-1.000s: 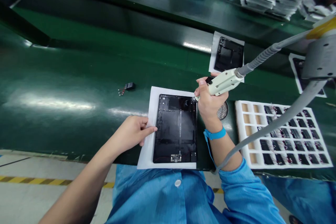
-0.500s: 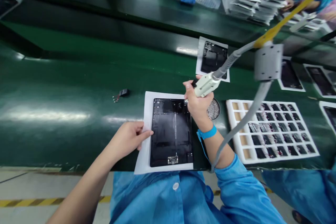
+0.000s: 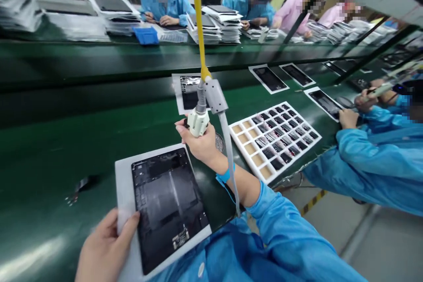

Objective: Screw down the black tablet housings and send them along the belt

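Observation:
My left hand (image 3: 107, 240) pinches the left edge of a white sheet (image 3: 124, 185), its thumb reaching the rim of an opened black tablet (image 3: 161, 198). The tablet lies on the sheet, tilted in view, with a small circuit board at its lower end. Above and right of it, my right hand (image 3: 201, 143) is closed around a pale electric screwdriver (image 3: 198, 122) with a grey cable. The tool's tip is hidden. A round dish (image 3: 219, 142) sits just behind that hand. Left of the tablet lies a small black part with thin wires (image 3: 82, 184), blurred.
A white tray (image 3: 235, 129) of black wired parts stands to the right. Further tablets on sheets, such as this one (image 3: 269, 78), lie along the green bench (image 3: 49, 141). A co-worker (image 3: 370, 141) works at the right. Stacks (image 3: 228, 26) and a blue bin (image 3: 145, 35) line the far shelf.
The view has swung up and to the right, showing co-workers across the bench and at the right. Both hands keep their holds; the screwdriver now appears farther from the tablet.

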Demonstrator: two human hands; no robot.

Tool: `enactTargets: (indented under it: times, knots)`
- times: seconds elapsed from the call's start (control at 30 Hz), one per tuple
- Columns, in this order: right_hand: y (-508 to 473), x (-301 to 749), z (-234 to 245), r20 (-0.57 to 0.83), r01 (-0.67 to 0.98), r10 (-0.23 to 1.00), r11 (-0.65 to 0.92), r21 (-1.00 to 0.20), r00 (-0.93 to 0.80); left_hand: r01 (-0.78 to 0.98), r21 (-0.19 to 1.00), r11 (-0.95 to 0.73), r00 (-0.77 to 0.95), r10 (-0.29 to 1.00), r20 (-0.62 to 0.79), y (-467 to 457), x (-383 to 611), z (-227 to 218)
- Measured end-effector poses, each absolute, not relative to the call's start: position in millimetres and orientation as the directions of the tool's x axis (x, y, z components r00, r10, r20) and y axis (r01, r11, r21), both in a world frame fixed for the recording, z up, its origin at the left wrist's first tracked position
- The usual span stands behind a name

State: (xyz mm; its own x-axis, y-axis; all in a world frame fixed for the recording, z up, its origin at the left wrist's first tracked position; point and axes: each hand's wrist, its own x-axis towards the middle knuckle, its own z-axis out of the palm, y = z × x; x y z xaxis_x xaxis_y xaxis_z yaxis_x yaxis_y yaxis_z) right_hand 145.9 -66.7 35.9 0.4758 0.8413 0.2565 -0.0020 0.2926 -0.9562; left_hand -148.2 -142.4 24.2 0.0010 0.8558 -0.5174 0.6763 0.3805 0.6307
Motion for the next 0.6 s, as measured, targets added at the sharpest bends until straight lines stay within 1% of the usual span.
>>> enactTargets:
  times: [0.03,0.1,0.17,0.23,0.27,0.33,0.4,0.5,0.6]
  knots:
    - [-72,154,36,0.269,0.026,0.827,0.296,-0.955,0.493,0.615,0.663,0.427,0.0,0.84,-0.542,-141,-146,26]
    - [-83,168,34,0.28,0.099,0.806,0.268,-0.958,0.522,0.531,0.707,0.467,0.031,0.823,-0.567,-129,-144,35]
    - [-91,179,29,0.297,0.181,0.794,0.237,-0.955,0.53,0.536,0.711,0.456,0.04,0.827,-0.561,-104,-145,53]
    - [-96,186,26,0.348,0.247,0.783,0.253,-0.935,0.516,0.568,0.708,0.421,0.033,0.847,-0.53,-68,-146,81]
    - [-97,188,26,0.385,0.272,0.771,0.281,-0.92,0.508,0.584,0.709,0.396,0.027,0.863,-0.504,-47,-145,97]
    - [-99,189,28,0.46,0.308,0.74,0.346,-0.886,0.492,0.591,0.738,0.327,0.007,0.912,-0.41,-2,-142,125]
    - [-101,188,34,0.514,0.328,0.712,0.399,-0.857,0.478,0.605,0.753,0.258,-0.067,0.959,-0.274,43,-137,143]
    - [-105,185,43,0.571,0.338,0.688,0.461,-0.82,0.448,0.69,0.694,0.206,-0.145,0.979,-0.146,95,-131,154]
    - [-108,183,49,0.592,0.331,0.679,0.491,-0.806,0.435,0.816,0.548,0.184,-0.166,0.983,-0.084,118,-128,161]
